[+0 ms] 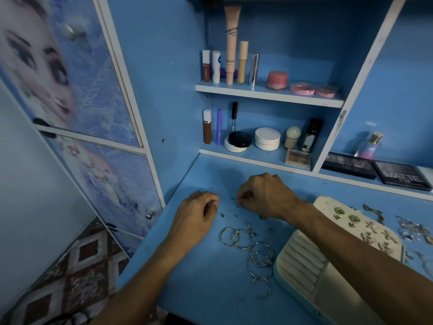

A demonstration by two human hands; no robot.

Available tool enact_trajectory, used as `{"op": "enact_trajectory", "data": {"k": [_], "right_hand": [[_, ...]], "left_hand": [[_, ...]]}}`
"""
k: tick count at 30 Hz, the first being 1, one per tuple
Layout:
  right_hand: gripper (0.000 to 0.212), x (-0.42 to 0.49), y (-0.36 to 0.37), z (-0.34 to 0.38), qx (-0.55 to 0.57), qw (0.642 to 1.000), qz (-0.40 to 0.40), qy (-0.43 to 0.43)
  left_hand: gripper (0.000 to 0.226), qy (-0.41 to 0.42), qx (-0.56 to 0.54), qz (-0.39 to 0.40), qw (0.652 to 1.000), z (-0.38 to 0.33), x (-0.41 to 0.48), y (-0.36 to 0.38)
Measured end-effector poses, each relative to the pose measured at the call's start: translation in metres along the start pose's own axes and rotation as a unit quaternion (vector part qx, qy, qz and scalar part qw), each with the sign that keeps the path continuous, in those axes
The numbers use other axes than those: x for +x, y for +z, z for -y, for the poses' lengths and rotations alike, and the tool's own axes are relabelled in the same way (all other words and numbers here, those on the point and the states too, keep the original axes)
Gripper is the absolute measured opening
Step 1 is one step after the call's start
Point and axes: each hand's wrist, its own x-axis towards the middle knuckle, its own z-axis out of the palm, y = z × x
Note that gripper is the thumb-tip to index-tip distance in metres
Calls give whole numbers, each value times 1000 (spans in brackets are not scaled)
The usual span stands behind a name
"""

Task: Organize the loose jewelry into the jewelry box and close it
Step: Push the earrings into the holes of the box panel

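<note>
The jewelry box (pixel 302 256) lies open at four o'clock on the desk (pixel 199 277) — a pale, rounded case with its ridged ring tray nearest and its cream pad at one o'clock, studded with green-stoned and gold earrings (pixel 353 219). At the box's nine o'clock lie twisted gold hoops (pixel 234 238), with silver hoops (pixel 260 261) at their five o'clock. Tiny studs (pixel 222 214) scatter at twelve — one pinched in the right hand (pixel 264 195) — and a tangled silver pile (pixel 412 228) sits at the pad's three o'clock.

Two hands (pixel 195 214) (pixel 269 198), one jewelry box (pixel 302 259)
</note>
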Motion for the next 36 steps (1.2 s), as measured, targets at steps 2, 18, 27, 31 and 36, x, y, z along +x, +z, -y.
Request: {"op": "enact_trajectory", "data": {"k": [2, 18, 27, 31, 36], "right_hand": [[14, 0, 1, 3, -5, 1000, 10, -7], [7, -9, -12, -28, 77, 996, -8, 39], [8, -42, -19, -58, 126, 989, -42, 71], [5, -57, -21, -68, 132, 986, -66, 75], [5, -72, -29, -75, 144, 983, -79, 80]], "left_hand": [[8, -1, 3, -2, 1000, 0, 0, 0], [10, 19, -2, 29, 999, -15, 7, -5], [18, 135, 57, 123, 982, -70, 22, 17], [24, 164, 123, 159, 966, -76, 26, 27], [26, 176, 166, 174, 954, -76, 29, 33]]}}
